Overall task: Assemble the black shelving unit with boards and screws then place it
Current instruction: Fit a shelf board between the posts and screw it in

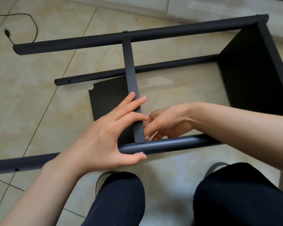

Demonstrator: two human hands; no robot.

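Left hand: the left hand (104,136) clamps the joint, fingers laid flat along the crossbar (132,95), thumb pressed under the near tube (162,146) right at a screw head (141,152).
Right hand: the right hand (163,124) reaches in from the right behind the near tube, fingers curled at the crossbar's near end; they seem to be pinching something small, but what it is cannot be told.
Joint in hand: crossbar end sits on the near tube; the screw looks seated, tightness cannot be judged.
Frame: the shelving unit lies on its side on the tiled floor (39,95), with a far tube (137,35) and a lower tube (137,69) running toward the floor's right side.
Done: end board (252,75) fixed at the right; crossbar fastened to the far tube by a screw (125,31).
Left: a loose board (108,98) lies flat on the floor under the crossbar; open holes show at the tubes' left ends; the unit must then be stood up and placed.
Progress: roughly midway, by my judgement.
Elsewhere: a cable (23,22) lies by the floor's far left corner.
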